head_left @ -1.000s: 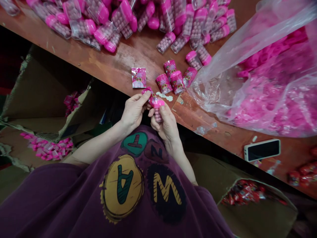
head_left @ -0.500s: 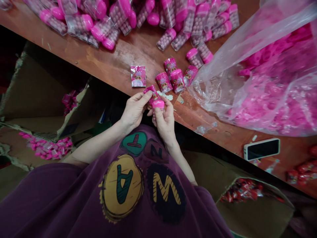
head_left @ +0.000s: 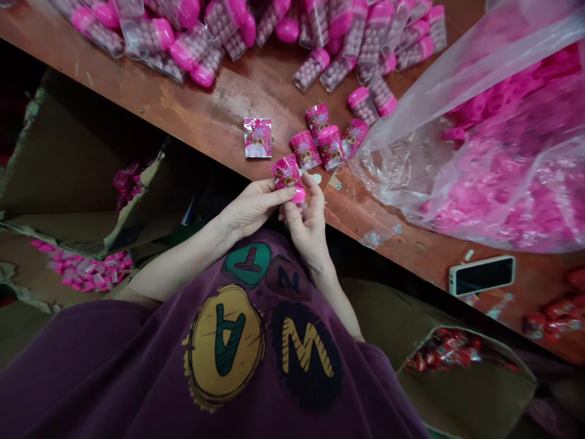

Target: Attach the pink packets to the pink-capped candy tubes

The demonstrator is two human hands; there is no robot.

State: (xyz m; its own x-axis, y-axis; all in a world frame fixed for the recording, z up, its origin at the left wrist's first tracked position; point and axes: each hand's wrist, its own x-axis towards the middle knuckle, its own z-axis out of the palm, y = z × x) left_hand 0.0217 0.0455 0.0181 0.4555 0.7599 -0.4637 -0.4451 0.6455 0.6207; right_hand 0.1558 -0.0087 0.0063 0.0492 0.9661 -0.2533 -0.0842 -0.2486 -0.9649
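Left hand (head_left: 253, 207): came in from the left with the forearm slanting up and away from the purple shirt (head_left: 150, 366); the wrist was nearly straight and the thumb stretched to the right, its tip beside the pink cap.
Left grip: narrow, thumb over curled fingers, pinching the lower part of the printed wrapper.
Right hand (head_left: 311, 222): rose from below right, wrist near the shirt front, the index finger bent up behind the wrapper and the thumb pointing up and to the left.
Right grip: closed round the small bottle, thumb against its near side; how the lower fingers sat could not be told, as the hand hid them.
Printed wrapper (head_left: 286, 171): glossy pink film with swirls and small red and green motifs, standing up out of the left hand.
Small bottle (head_left: 299, 197): bright pink cap showing between the two thumbs, just below the wrapper; most of its body was covered by the fingers.
Place: both things were held together at the near edge of the brown table (head_left: 183, 122).
Flat packet (head_left: 257, 138): lay on the table just beyond the left hand, in the same pink print.
Wrapped bottles (head_left: 331, 148): grouped near the right hand, beside the clear plastic bag (head_left: 393, 177).
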